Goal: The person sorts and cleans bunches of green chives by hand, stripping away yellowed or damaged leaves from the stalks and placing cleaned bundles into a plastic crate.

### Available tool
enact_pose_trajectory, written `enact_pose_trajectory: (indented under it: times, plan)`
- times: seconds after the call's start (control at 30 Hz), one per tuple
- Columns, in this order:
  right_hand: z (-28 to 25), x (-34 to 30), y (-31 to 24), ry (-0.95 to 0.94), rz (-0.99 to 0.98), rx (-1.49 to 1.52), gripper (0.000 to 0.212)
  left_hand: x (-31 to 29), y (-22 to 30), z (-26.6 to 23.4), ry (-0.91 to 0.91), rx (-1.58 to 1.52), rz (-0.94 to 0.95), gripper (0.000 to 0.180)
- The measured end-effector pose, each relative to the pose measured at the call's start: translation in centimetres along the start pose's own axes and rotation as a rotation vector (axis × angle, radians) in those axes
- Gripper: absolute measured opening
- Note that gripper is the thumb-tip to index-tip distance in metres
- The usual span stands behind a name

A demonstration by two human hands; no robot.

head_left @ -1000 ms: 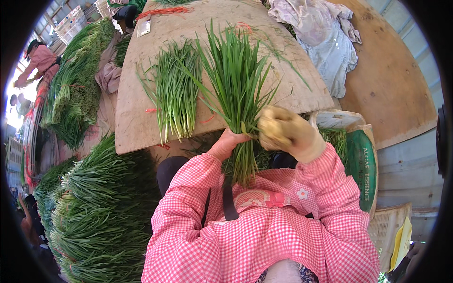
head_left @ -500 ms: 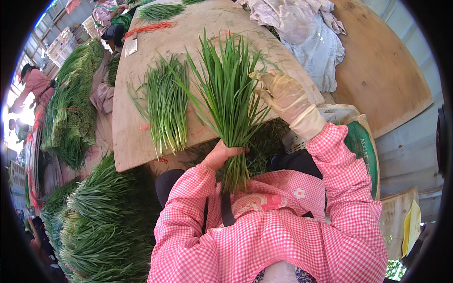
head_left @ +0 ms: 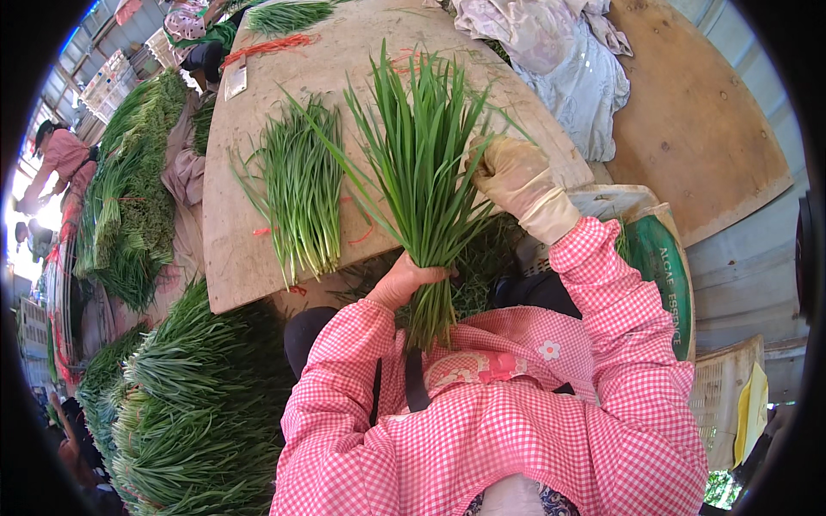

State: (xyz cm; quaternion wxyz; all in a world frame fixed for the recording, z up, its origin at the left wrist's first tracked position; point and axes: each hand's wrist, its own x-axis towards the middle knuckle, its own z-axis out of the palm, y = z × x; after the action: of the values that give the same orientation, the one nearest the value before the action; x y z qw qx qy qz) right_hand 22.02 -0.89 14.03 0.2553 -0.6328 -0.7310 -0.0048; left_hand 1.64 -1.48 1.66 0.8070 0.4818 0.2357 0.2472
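My bare left hand (head_left: 404,280) is wrapped round the lower stems of a bunch of garlic chives (head_left: 422,163), with the leaves fanning up and away from me. The stem ends stick out below the fist, over my lap. At the right edge of the leaves is my right hand (head_left: 520,182) in a pale, stained glove, its fingers curled in against the blades. What they pinch, if anything, is hidden. To the left, a smaller heap of chives (head_left: 301,185) lies on the wooden board (head_left: 228,275), pale stem ends toward me.
Large piles of tied chives (head_left: 189,396) stand at lower left, with more greens (head_left: 129,198) beyond. Red ties (head_left: 271,47) and a metal blade (head_left: 236,82) lie on the board. Crumpled cloths (head_left: 551,69) sit at far right, above a green sack (head_left: 658,267). Co-workers (head_left: 64,163) are at far left.
My right hand has closed from spread fingers to curled ones and shifted slightly at the leaves' right edge. The left hand still grips the bunch in about the same place.
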Motion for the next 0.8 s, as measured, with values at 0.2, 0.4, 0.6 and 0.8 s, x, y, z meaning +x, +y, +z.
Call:
enact_pose_trajectory:
  times: [0.2,0.4,0.6,0.8]
  plan:
    - [2.2,0.7,2.7,0.242,0.039,-0.105,0.012,0.5,-0.7,-1.7,0.089,-0.134,0.095,0.040]
    - [3.1,-0.8,10.1,0.425,0.262,0.553,0.032,0.8,1.7,-2.1,0.061,-0.347,0.283,0.037]
    - [8.6,-10.1,-0.2,-0.429,0.344,1.079,0.056,0.0,2.9,-2.4,0.118,-0.646,0.404,0.037]
    - [8.2,-13.3,0.0,-0.577,0.352,0.432,0.028,-0.5,3.9,-3.9,0.125,-0.755,0.507,0.036]
